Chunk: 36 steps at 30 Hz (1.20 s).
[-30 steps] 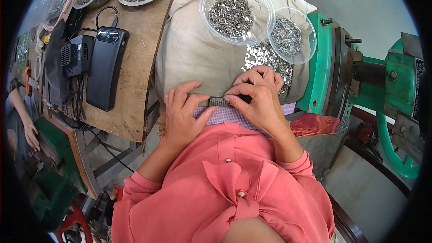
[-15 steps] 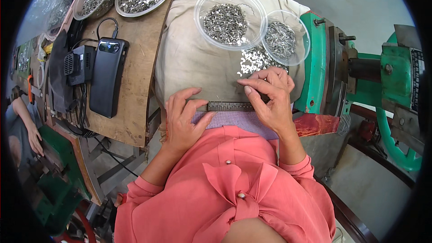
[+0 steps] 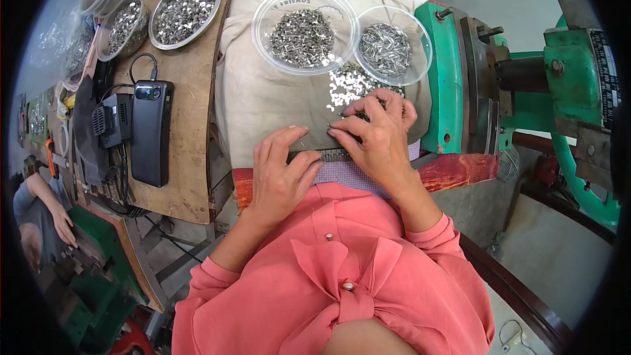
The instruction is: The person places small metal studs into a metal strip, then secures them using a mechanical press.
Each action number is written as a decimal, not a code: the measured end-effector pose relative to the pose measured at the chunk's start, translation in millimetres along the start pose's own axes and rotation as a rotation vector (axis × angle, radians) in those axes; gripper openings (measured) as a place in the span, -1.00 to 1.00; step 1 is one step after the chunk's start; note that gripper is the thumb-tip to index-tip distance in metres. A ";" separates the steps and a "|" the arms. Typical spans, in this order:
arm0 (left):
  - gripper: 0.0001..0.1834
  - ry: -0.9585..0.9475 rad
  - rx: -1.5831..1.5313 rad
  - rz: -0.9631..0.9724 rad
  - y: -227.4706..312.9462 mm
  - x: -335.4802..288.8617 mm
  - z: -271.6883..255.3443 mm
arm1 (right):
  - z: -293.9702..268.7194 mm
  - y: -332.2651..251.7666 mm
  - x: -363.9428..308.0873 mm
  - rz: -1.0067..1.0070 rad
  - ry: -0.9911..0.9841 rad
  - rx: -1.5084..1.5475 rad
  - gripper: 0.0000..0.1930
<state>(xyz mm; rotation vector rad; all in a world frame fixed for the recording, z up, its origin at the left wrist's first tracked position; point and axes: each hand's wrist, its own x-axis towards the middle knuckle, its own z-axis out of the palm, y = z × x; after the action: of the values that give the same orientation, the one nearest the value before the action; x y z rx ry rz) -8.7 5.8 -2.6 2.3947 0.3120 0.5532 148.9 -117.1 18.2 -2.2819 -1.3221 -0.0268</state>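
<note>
A narrow dark metal strip (image 3: 337, 155) with a row of small upright teeth or pins lies close to my body. My left hand (image 3: 281, 169) is at its left end, thumb and a finger closed against the strip, the index finger raised. Beside that fingertip is a thin small pin (image 3: 302, 144). Just above the strip, my right hand (image 3: 380, 133) pinches a tiny metal piece (image 3: 330, 126) between thumb and index finger; its exact shape is too small to tell. Beyond it lies a loose pile of small shiny metal pieces (image 3: 348, 85), partly hidden by my right hand.
Two clear plastic bowls hold small metal parts, a larger bowl (image 3: 257, 43) and a smaller bowl (image 3: 426, 59), on a beige cloth (image 3: 240, 112). A green machine (image 3: 442, 112) stands right. On the left wooden table (image 3: 187, 158) are a black power bank (image 3: 150, 138) and more bowls. Another person's hand (image 3: 64, 227) shows far left.
My right hand has moved slightly left and nearer the strip, still pinching. My left hand's thumb and finger have drawn closer together at the strip. The view has shifted a little.
</note>
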 end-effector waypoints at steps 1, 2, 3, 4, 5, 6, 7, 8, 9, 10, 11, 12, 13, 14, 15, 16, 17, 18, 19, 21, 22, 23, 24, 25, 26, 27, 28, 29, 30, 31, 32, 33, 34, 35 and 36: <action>-0.77 -0.003 0.006 0.005 0.3 1.6 1.2 | -0.4 0.5 1.0 -0.005 -0.007 0.002 -0.87; -0.77 -0.005 0.007 0.008 0.5 2.6 2.2 | -1.1 0.9 1.5 -0.010 -0.014 0.005 -0.86; -0.78 -0.006 -0.009 -0.003 0.6 3.5 3.0 | -2.1 1.3 1.5 -0.007 -0.012 0.006 -0.86; -0.80 -0.005 -0.024 -0.015 0.9 4.4 3.5 | -3.8 1.8 1.4 0.004 -0.013 0.015 -0.86; -0.80 -0.007 -0.023 -0.014 1.4 5.2 3.7 | -5.2 2.7 1.0 0.015 -0.014 0.024 -0.85; -0.79 -0.012 -0.040 -0.039 1.9 5.9 3.7 | -6.7 4.4 0.0 0.016 -0.013 0.026 -0.85; -0.79 -0.018 -0.058 -0.066 2.0 6.0 3.7 | -8.2 6.4 -1.5 0.017 -0.020 0.049 -0.85; -0.79 -0.020 -0.057 -0.067 2.3 6.1 3.0 | -8.9 7.7 -2.3 0.019 -0.026 0.073 -0.85; -0.75 -0.026 -0.059 -0.078 2.6 6.1 1.5 | -8.5 8.3 -2.5 0.019 -0.026 0.075 -0.85; -0.71 -0.033 -0.061 -0.089 2.9 6.1 0.5 | -8.1 9.3 -2.9 0.013 -0.020 0.086 -0.86; -0.71 -0.035 -0.061 -0.089 2.9 5.8 -0.4 | -7.8 10.1 -3.0 0.006 -0.014 0.098 -0.86; -0.66 -0.026 -0.071 -0.104 2.7 5.1 -1.6 | -7.6 10.1 -2.1 0.007 -0.015 0.100 -0.86; -0.61 -0.014 -0.082 -0.117 2.4 3.4 -3.1 | -7.4 8.6 -0.6 0.002 -0.018 0.113 -0.86; -0.61 -0.013 -0.081 -0.116 2.0 1.5 -5.0 | -6.5 7.2 0.8 -0.003 -0.022 0.128 -0.85; -0.59 0.000 -0.076 -0.141 1.4 -0.7 -7.2 | -4.4 5.9 2.3 -0.003 -0.022 0.128 -0.85; -0.57 0.013 -0.071 -0.167 0.7 -2.5 -9.3 | -2.1 4.7 4.5 -0.015 -0.023 0.114 -0.84; -0.57 0.012 -0.070 -0.168 -0.6 -4.9 -10.6 | -0.4 3.6 5.9 -0.027 -0.024 0.099 -0.83; -0.58 0.027 -0.068 -0.195 -2.6 -7.7 -11.5 | 0.5 2.4 6.4 -0.028 -0.025 0.101 -0.83; -0.59 0.043 -0.065 -0.223 -4.5 -10.0 -13.0 | 1.3 1.0 6.9 -0.040 -0.042 0.063 -0.84; -0.61 0.058 -0.056 -0.238 -8.1 -11.4 -17.5 | 1.3 -0.9 8.3 -0.055 -0.062 0.026 -0.85; -0.63 0.072 -0.049 -0.250 -10.3 -11.8 -20.0 | 0.4 -2.0 9.3 -0.049 -0.091 0.032 -0.87; -0.63 0.074 -0.049 -0.253 -14.4 -11.4 -22.7 | -0.6 -2.9 10.3 -0.042 -0.119 0.037 -0.88; -0.67 0.072 -0.078 -0.250 -19.6 -10.0 -25.5 | -1.5 -3.3 11.3 -0.044 -0.121 0.038 -0.88; -0.71 0.072 -0.107 -0.249 -23.5 -8.4 -27.6 | -1.9 -3.2 13.0 -0.030 -0.131 0.056 -0.88; -0.71 0.075 -0.107 -0.251 -24.2 -5.8 -30.4 | -2.0 -2.7 14.1 -0.016 -0.140 0.074 -0.89; -0.74 0.051 -0.124 -0.262 -23.8 -2.6 -34.4 | -1.7 -1.4 14.3 -0.019 -0.142 0.074 -0.89; -0.77 0.027 -0.142 -0.272 -23.5 -0.9 -36.8 | -1.9 0.8 14.1 0.002 -0.155 0.108 -0.90; -0.77 0.030 -0.142 -0.274 -23.7 -1.5 -37.6 | -2.5 2.5 14.1 0.024 -0.167 0.142 -0.92; -0.78 0.030 -0.144 -0.263 -23.6 -2.8 -38.3 | -6.1 1.5 14.8 0.022 -0.169 0.141 -0.92; -0.79 0.029 -0.145 -0.253 -23.7 -4.9 -38.8 | -11.3 -1.7 15.5 0.127 -0.204 0.223 -0.92; -0.79 0.031 -0.147 -0.255 -22.9 -8.2 -38.2 | -14.4 -2.9 15.8 0.234 -0.238 0.305 -0.91; -0.79 0.033 -0.182 -0.287 -21.3 -12.4 -36.7 | -15.1 -1.3 15.5 0.249 -0.231 0.355 -0.90; -0.78 0.034 -0.216 -0.319 -19.8 -15.6 -35.4 | -17.5 -1.7 16.2 0.248 -0.233 0.355 -0.90; -0.78 0.050 -0.183 -0.259 -19.4 -17.6 -34.2 | -20.8 -3.1 17.6 0.336 -0.276 0.426 -0.90; -0.78 0.051 -0.183 -0.263 -18.7 -20.0 -32.0 | -22.6 -3.9 18.4 0.424 -0.318 0.496 -0.90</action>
<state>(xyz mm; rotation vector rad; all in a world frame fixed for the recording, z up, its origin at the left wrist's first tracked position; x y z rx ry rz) -42.7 30.4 1.5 2.1243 0.5645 0.4990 160.6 -110.4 44.3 -2.1236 -0.8272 0.7480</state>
